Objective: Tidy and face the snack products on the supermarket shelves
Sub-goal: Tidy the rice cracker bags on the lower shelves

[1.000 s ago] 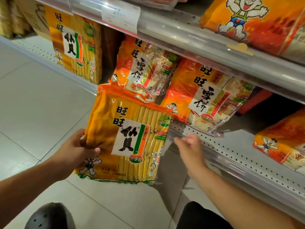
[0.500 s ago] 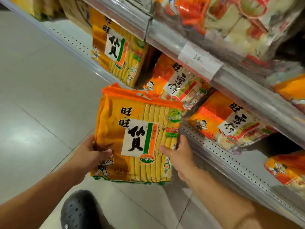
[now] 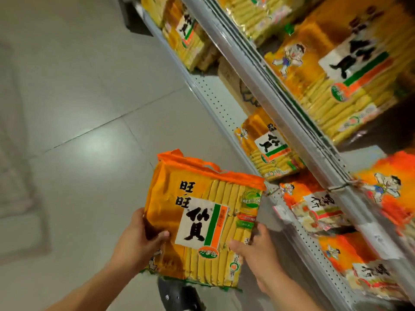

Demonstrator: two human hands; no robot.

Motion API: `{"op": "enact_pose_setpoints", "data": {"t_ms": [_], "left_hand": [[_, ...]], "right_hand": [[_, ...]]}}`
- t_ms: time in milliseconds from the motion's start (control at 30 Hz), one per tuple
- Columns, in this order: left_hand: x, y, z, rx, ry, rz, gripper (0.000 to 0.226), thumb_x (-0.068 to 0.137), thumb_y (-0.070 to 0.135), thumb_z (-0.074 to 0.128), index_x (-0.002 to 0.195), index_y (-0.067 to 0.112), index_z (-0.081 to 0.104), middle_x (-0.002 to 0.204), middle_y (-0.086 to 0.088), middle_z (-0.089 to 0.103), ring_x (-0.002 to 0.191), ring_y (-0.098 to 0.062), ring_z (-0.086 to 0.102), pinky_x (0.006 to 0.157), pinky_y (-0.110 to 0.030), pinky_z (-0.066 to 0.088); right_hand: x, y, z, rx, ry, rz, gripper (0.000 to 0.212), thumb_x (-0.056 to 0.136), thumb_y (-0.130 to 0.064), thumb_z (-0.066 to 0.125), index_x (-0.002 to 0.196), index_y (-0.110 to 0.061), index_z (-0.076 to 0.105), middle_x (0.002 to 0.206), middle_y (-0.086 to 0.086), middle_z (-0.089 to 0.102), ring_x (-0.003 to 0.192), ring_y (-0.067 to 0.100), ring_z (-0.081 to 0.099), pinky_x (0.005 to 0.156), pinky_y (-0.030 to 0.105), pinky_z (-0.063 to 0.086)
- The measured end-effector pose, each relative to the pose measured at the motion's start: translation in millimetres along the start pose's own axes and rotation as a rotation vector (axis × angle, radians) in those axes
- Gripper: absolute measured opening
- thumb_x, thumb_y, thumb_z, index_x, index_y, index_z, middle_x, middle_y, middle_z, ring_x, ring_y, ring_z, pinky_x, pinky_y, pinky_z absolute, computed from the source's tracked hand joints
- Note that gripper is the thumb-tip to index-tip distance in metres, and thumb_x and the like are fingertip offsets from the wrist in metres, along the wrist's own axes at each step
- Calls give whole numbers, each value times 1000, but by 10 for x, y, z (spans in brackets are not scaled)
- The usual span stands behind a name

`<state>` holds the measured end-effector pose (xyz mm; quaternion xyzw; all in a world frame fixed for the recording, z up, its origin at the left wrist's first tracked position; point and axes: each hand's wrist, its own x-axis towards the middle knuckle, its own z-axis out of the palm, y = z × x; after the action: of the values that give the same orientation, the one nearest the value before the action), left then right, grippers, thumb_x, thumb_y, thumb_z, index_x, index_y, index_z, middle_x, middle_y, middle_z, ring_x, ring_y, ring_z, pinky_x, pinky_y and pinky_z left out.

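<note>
Both hands hold one yellow snack bag out over the floor, clear of the shelves.

The left hand (image 3: 137, 243) grips the bag (image 3: 202, 223) at its lower left edge, thumb across the front; the right hand (image 3: 258, 252) grips the lower right edge, so the bag stands above and between them, at twelve o'clock from the wrists. Held upright, label toward the person, it looks ready for facing. A matching bag on the lower shelf (image 3: 272, 151) sits at about two o'clock, probably where this one belongs.
</note>
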<state>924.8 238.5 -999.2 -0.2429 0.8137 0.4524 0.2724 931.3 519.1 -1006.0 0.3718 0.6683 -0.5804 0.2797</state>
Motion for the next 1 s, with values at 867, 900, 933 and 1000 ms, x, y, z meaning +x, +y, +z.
{"op": "enact_pose_setpoints", "data": {"t_ms": [867,900,933,1000], "left_hand": [[4762,2263,-792,502,-196,558,69,72,38,80,117,25,31,110,-2,62,96,-24,61,78,-41,52],[4936,2359,-719,471,-219,635,72,73,35,80,123,24,29,113,0,63,97,-20,60,77,-36,50],[5087,2469,-646,452,-233,714,76,73,31,80,127,23,27,114,2,62,96,-16,59,75,-32,46],[5317,2688,-502,436,-241,855,82,73,26,80,132,25,22,111,8,56,93,-12,54,73,-28,41]], "right_hand": [[3019,-2112,1386,63,514,-151,72,77,-21,81,137,-20,41,116,13,64,105,34,63,90,58,50],[3161,-2166,1351,75,572,-190,73,77,-20,80,138,-17,39,118,16,63,106,36,62,90,58,50],[3295,-2239,1302,90,624,-228,71,78,-19,80,137,-15,40,117,16,62,106,36,62,90,58,50],[3512,-2380,1181,118,740,-294,58,77,-12,80,125,-11,46,110,16,63,100,36,63,84,53,52]]}}
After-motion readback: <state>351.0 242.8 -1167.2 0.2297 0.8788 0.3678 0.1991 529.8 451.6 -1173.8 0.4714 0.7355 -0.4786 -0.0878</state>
